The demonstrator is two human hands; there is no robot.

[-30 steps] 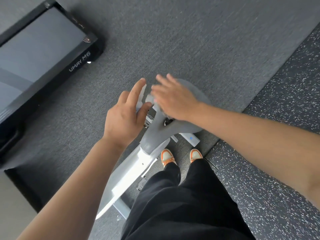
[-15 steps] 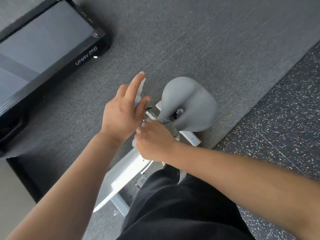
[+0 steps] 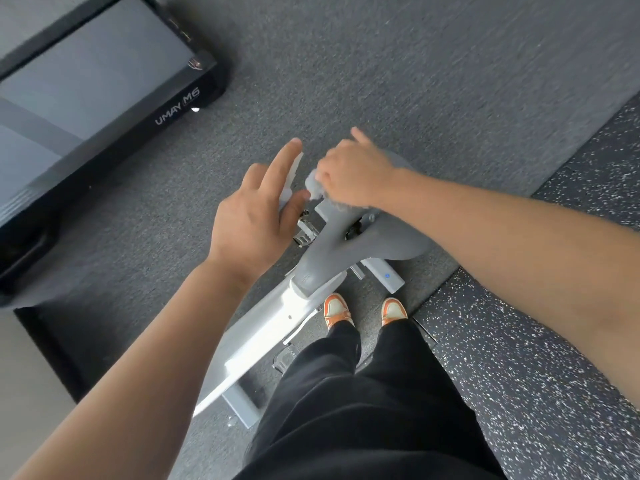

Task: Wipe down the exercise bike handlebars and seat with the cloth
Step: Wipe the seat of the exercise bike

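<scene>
Right hand (image 3: 353, 174) pressing cloth (image 3: 317, 188) on seat (image 3: 332, 244), grip unclear

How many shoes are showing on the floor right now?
2. One shoe sits on the grey carpet just below the bike seat; the other shoe is beside it, next to the speckled mat.

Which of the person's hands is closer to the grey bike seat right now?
The right. The right hand lies on top of the seat, pressing the cloth to it. The left hand is off to the seat's side, holding a pale object.
</scene>
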